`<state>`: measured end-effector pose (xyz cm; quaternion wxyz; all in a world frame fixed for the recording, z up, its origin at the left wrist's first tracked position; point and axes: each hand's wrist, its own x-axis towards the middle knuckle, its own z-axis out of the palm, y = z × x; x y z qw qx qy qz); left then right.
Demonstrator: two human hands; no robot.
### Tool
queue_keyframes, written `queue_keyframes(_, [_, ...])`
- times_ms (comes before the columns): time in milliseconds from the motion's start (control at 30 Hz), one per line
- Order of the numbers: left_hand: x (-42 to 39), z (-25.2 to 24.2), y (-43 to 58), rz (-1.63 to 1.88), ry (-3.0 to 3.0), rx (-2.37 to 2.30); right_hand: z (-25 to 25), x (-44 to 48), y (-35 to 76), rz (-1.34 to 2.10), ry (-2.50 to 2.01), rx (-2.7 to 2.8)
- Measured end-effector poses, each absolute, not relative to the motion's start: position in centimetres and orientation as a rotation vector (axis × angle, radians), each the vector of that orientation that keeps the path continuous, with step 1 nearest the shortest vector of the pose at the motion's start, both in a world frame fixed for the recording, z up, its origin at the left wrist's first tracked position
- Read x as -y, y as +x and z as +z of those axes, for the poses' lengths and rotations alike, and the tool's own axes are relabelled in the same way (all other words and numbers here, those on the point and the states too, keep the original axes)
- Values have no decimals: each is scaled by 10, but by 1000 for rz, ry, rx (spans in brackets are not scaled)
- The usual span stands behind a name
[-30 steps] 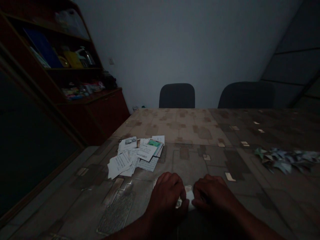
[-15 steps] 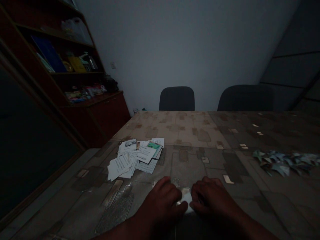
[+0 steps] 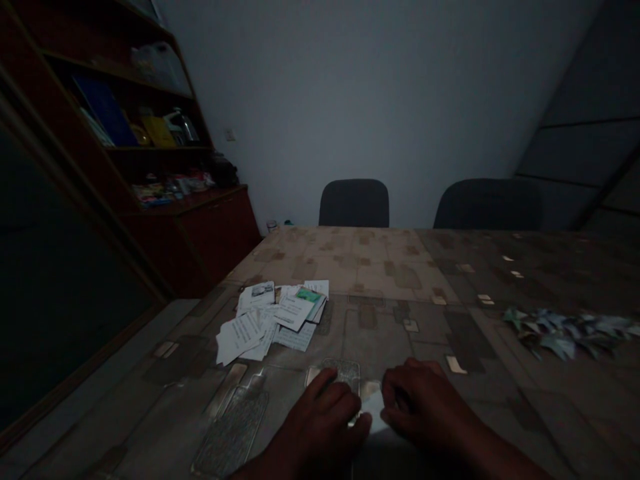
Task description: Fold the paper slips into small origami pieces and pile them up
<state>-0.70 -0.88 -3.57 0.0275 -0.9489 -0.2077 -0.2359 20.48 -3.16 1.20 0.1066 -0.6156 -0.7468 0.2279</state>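
Paper on a faintly glossy table cover, with polished wood and matt cloth around it.

The table cover [image 3: 390, 267] looks like smooth oilcloth or vinyl, printed in patchwork blocks, and some of the pale blocks catch a dull sheen. At its near edge lies a small paper piece [image 3: 374, 405], white, matt and thin. Toward the left edge the loose cards [image 3: 273, 317] are matt printed paper. By the right edge the folded scraps [image 3: 565, 330] look like creased coloured paper. The cabinet [image 3: 215, 227] is reddish wood with a low polish. The chairs [image 3: 354, 203] seem to be dark matt cloth, and the wall [image 3: 350, 100] is flat paint.
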Motion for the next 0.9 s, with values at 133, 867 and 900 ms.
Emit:
queue_keyframes(133, [9, -40, -6, -829, -2918, 741, 7, 30, 204, 670, -1748, 2183])
queue_keyframes(867, [4, 6, 8, -1766, -3263, 2093, 8, 26, 188, 1082, -1451, 1553])
queue_keyframes(900, [5, 5, 9, -1807, -3246, 2138, 7, 27, 187, 1077, -1454, 1562])
